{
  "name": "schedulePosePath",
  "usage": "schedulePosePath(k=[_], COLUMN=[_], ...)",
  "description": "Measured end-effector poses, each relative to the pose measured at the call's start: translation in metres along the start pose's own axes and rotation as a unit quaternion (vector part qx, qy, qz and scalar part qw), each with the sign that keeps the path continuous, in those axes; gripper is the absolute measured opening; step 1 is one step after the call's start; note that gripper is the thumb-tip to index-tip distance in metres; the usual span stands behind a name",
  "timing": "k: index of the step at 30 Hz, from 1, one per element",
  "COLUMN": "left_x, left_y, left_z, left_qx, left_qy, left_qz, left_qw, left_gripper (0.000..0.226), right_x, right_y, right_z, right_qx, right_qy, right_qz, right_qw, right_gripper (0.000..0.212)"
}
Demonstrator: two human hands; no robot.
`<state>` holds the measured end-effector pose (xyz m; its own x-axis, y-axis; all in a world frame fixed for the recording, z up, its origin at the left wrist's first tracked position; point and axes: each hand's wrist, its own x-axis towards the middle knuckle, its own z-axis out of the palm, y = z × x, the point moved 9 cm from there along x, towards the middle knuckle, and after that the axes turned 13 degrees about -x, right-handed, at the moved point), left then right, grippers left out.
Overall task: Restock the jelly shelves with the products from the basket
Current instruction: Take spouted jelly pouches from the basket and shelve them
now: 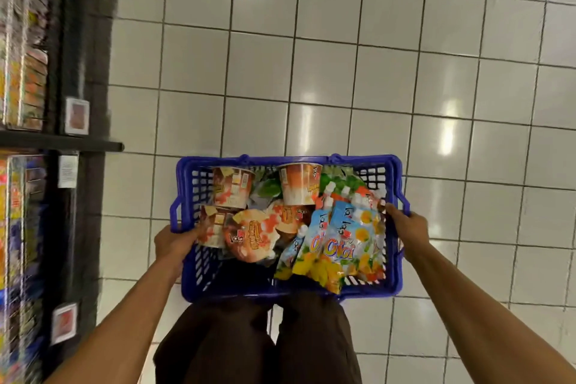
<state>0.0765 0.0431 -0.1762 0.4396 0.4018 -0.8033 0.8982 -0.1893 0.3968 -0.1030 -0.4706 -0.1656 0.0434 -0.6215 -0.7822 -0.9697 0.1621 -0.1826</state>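
Gripping basket [286, 160]; pouches [339, 246] perhaps "Gigi"

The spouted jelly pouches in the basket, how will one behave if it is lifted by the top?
Probably floppy: the pouches lie slumped over each other in the basket. Their glossy film looks slippery. Flat, so unlikely to roll.

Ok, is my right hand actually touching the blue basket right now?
Touching. The head view shows the right hand gripping the blue basket at its right rim, with fingers curled over the edge.
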Motion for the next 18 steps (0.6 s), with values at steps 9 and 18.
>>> schedulePosePath(k=[9,18], left_x=[-0.100,-0.307], left_y=[0.075,0.208], left_z=[-0.052,-0.131], left_qx=[-0.020,-0.088], left_qy=[0.017,0.070], left_qz=[0.032,0.112], left_qw=[0.999,0.987], left_gripper=[0.053,0.038], right_x=[-0.095,-0.232], right_y=[-0.011,-0.129], right_z=[-0.080,-0.238], right_qx=[0.013,-0.015], right_qy=[0.046,0.109], right_qz=[-0.026,-0.118], right_qw=[0.998,0.987], right_gripper=[0.027,0.036])
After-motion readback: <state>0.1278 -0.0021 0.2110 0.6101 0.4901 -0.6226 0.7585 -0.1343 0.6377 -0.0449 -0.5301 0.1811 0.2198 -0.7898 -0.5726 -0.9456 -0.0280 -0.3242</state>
